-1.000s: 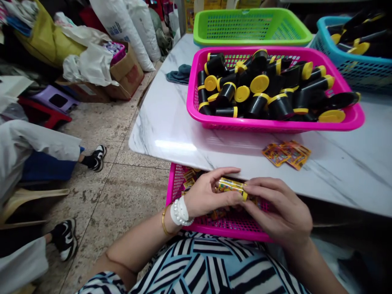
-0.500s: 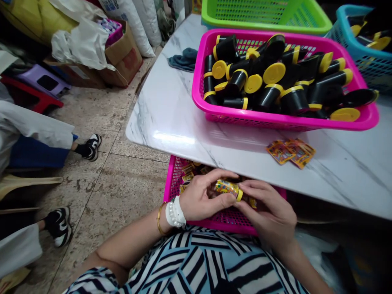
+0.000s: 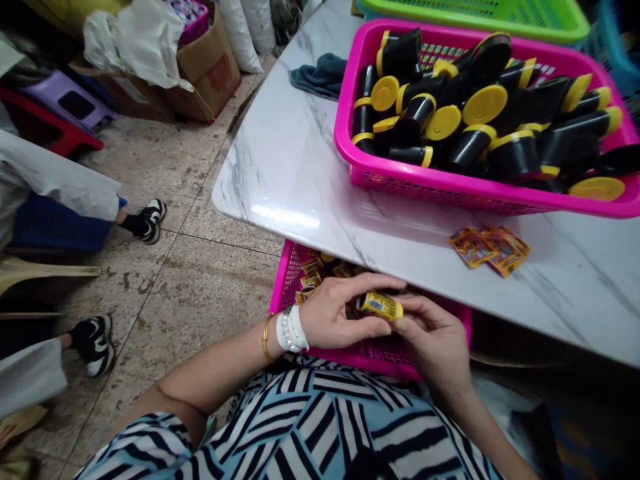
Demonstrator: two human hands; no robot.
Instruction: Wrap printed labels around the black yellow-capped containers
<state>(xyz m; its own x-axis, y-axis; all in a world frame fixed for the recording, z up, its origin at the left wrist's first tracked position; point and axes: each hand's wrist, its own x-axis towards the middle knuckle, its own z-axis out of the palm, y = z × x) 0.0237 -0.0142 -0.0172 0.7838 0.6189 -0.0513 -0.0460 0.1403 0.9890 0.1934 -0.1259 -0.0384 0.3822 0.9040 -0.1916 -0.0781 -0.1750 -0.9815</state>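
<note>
Nearest is the person's striped top, and just beyond it a lower pink basket with small printed packets inside, partly under the table edge. Over this basket, the left hand curls round a yellow printed tube, thumb along its near side (a white band, pearly beads and a gold bangle circle that wrist). The right hand pinches the tube's right end between thumb and fingers. Farther on, overlapping orange packets lie on the marbled table. Behind them stands a larger pink basket, heaped with black, yellow-lidded containers; a dark cloth lies beside it, and a green basket behind.
</note>
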